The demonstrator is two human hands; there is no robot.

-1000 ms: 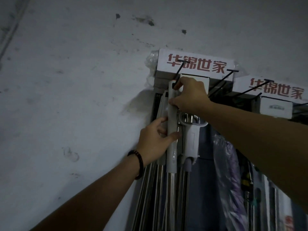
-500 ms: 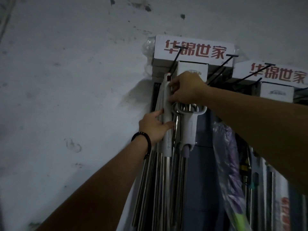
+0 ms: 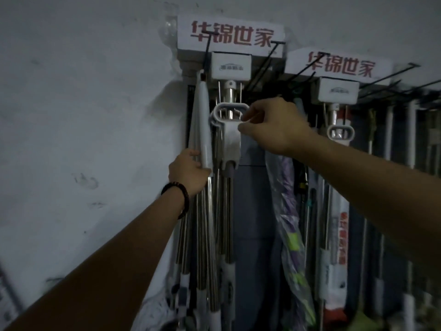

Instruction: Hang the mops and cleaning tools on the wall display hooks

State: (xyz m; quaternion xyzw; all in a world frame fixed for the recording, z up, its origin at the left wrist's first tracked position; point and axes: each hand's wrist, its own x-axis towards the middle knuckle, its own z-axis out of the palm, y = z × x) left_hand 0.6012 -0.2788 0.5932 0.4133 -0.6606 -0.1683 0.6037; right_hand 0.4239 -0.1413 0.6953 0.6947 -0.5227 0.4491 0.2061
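Observation:
A mop with a white upper handle (image 3: 201, 130) and steel shaft hangs against the wall from a black wire hook (image 3: 207, 50) under the left red-lettered sign (image 3: 230, 35). My left hand (image 3: 188, 170), a dark bead bracelet on its wrist, grips the lower end of that white handle. Just to the right hangs a second mop with a white loop grip (image 3: 226, 111). My right hand (image 3: 272, 125) has its curled index finger and thumb pinching the right corner of that loop grip.
More steel-shafted mops (image 3: 214, 235) hang in a tight bundle below my left hand. A plastic-wrapped purple and green tool (image 3: 288, 223) hangs right of centre. A second sign (image 3: 338, 66), several bare black hooks (image 3: 391, 76) and more tools (image 3: 334, 211) fill the right. Bare wall (image 3: 83, 115) lies left.
My right hand has come down off the top of the white-handled mop at the hook and moved right onto the loop grip. My left hand slid lower on the white handle.

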